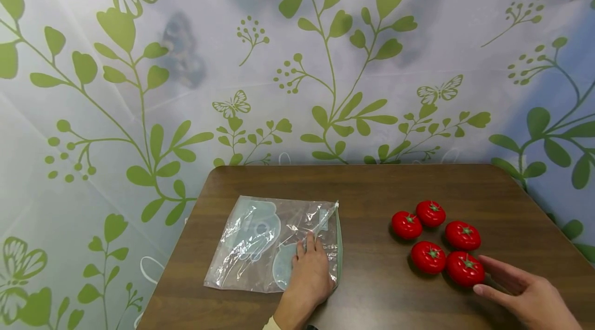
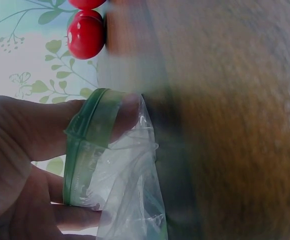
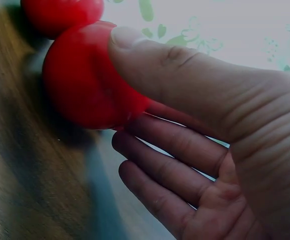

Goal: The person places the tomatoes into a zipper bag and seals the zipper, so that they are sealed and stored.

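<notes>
A clear plastic zip bag [image 1: 288, 216] with a green-edged mouth lies flat on the left of the table, pale blue printed shapes on it. My left hand [image 1: 309, 273] holds the bag at its mouth; in the left wrist view, the thumb [image 2: 50, 125] shows through the plastic beside the green strip [image 2: 75, 160]. Several shiny red toy tomatoes with green tops sit clustered on the right. At the nearest tomato [image 1: 465, 268], my right hand [image 1: 530, 294] has its thumb and forefinger at the right side. Its other fingers [image 3: 160, 190] stretch out loosely below.
The brown wooden table [image 1: 367, 247] ends at a back edge against a hanging cloth [image 1: 297, 108] with green leaves and butterflies. Close together behind the nearest tomato stand the other tomatoes [image 1: 427, 257]. A white loop [image 1: 151, 269] shows beyond the table's left edge.
</notes>
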Demonstrator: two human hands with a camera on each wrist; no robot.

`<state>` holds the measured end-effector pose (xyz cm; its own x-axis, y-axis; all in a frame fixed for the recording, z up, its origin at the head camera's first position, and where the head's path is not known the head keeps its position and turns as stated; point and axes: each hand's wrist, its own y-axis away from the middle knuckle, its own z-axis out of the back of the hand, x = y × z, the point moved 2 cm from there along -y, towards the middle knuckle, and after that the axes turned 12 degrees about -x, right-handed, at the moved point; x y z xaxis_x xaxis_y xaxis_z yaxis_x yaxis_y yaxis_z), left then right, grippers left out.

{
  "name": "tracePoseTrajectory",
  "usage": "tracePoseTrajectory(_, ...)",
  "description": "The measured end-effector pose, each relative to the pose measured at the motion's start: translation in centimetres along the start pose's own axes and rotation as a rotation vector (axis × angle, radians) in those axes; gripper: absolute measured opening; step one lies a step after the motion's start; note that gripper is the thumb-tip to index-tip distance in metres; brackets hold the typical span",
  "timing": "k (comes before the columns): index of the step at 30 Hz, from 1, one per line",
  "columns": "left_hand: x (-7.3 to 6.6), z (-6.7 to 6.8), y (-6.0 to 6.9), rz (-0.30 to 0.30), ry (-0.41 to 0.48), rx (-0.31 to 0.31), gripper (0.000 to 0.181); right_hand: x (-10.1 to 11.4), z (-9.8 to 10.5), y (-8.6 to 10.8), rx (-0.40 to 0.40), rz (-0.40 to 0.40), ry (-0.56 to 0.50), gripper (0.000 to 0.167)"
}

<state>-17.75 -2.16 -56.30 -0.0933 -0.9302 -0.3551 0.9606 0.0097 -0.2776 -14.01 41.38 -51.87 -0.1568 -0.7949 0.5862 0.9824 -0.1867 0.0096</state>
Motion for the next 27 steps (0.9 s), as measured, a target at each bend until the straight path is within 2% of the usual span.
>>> tracePoseTrajectory(6, 0.1, -0.1, 0.05, -0.007, -0.002, -0.012, 0.101, 0.13, -0.2, -0.11, -0.001, 0.024, 0.016, 0.096)
tracePoseTrajectory(13, 0.13, -0.12, 0.09, -0.013, -0.008, -0.013, 0.102, 0.29, -0.51, -0.26, 0.0, 0.014, -0.002, 0.093)
tracePoseTrajectory(27, -0.14, 0.42, 0.1, -0.011, 0.006, -0.008, 0.099, 0.33, -0.8, -0.66, 0.016, 0.046, 0.036, 0.094)
